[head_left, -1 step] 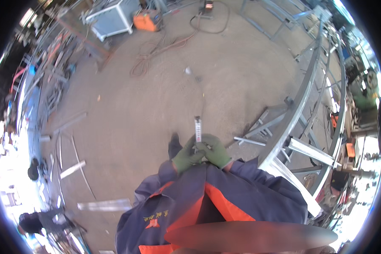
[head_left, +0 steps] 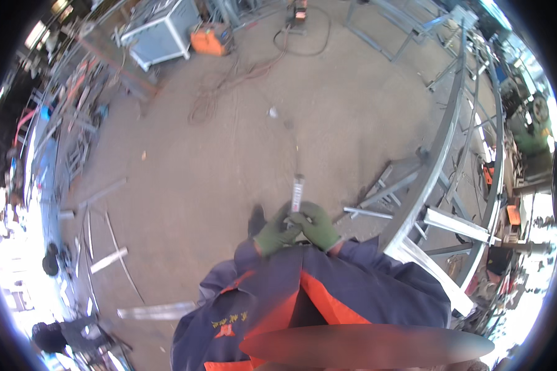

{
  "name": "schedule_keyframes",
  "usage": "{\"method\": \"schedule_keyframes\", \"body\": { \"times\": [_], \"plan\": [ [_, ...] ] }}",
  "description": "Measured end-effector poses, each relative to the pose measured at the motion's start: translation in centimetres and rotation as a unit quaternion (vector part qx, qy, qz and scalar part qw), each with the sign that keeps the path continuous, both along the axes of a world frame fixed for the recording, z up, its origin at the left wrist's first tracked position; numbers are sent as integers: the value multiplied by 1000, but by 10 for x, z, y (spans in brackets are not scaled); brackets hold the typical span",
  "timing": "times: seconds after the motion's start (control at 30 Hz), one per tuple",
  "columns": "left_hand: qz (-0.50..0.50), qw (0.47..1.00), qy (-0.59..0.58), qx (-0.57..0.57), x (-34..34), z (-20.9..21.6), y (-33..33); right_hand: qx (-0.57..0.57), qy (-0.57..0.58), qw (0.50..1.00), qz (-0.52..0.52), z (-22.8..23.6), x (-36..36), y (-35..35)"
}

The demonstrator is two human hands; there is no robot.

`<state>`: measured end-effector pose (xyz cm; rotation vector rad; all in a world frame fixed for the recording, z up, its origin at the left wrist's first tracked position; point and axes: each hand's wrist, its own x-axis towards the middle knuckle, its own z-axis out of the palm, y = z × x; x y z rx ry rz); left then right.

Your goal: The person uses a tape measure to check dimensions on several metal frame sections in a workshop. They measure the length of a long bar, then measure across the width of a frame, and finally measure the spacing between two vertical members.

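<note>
Both my hands wear green work gloves and meet in front of my dark blue and orange jacket. Between their fingers is what looks like a tape measure (head_left: 297, 195), its short pale blade with dark markings pointing away from me. My left hand (head_left: 277, 235) is closed around its near end, where the case is mostly hidden. My right hand (head_left: 320, 226) has its fingers bent in against the blade's base, touching the left fingers. The blade's far end is over the floor.
A long grey steel frame (head_left: 436, 154) curves along my right, with pale bars by my right elbow. Loose metal strips (head_left: 109, 260) lie on the left floor. Ahead are an orange machine (head_left: 210, 40), a grey cabinet (head_left: 161, 34) and a cable (head_left: 222, 86). Someone in dark clothes (head_left: 74, 337) is at lower left.
The blade has swung from nearly upright in the picture to leaning slightly right, its tip shifting right and a little nearer. My hands stay together, closed on the tape measure.
</note>
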<state>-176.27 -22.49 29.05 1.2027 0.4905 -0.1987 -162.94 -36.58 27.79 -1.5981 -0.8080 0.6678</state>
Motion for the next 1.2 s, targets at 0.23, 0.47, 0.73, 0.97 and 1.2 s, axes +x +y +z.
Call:
{"method": "schedule_keyframes", "body": {
  "times": [0.23,0.47,0.73,0.97,1.2],
  "plan": [
    [-136,986,13,95,146,5,171,-27,151,961,-232,54,144,133],
    [-197,965,99,142,325,-23,280,45,251,920,-298,23,302,215],
    [-205,959,153,119,600,-14,317,46,311,911,-266,12,587,237],
    [-252,956,69,131,851,0,336,50,248,906,-339,53,798,246],
    [-284,948,67,127,1100,-24,370,9,262,874,-408,21,1022,284]
  ]
}}
